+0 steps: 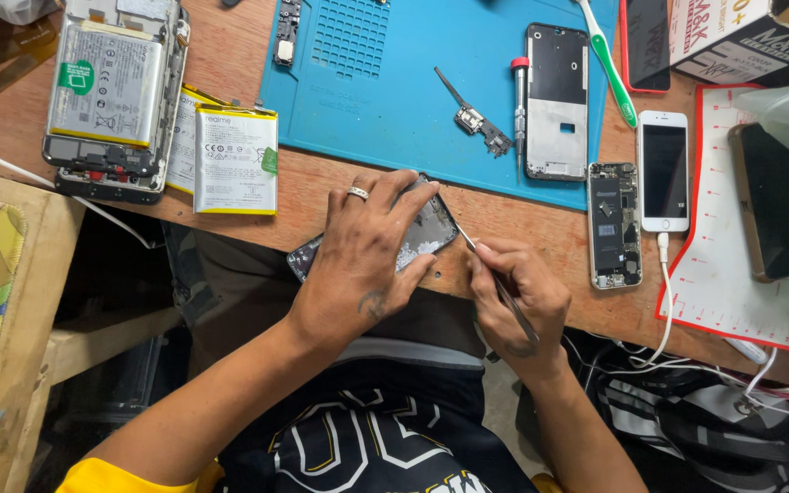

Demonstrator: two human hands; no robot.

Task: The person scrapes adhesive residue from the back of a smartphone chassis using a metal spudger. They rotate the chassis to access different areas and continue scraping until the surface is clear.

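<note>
At a cluttered wooden bench (340, 196), the left hand (367, 260) clamps a cracked phone (417, 233) at the near edge while the right hand (513, 297) pinches tweezers (495, 278), best worked gently along its right side.

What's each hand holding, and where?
Left hand presses down on the phone at the table edge. Right hand pinches thin tweezers mid-shaft, tip at the phone's edge.

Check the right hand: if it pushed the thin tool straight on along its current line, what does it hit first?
Most likely the phone pinned under the left hand. The right hand holds a thin metal tool angled up-left, its tip at the phone's right edge. Whether the tip already touches cannot be told.
</note>
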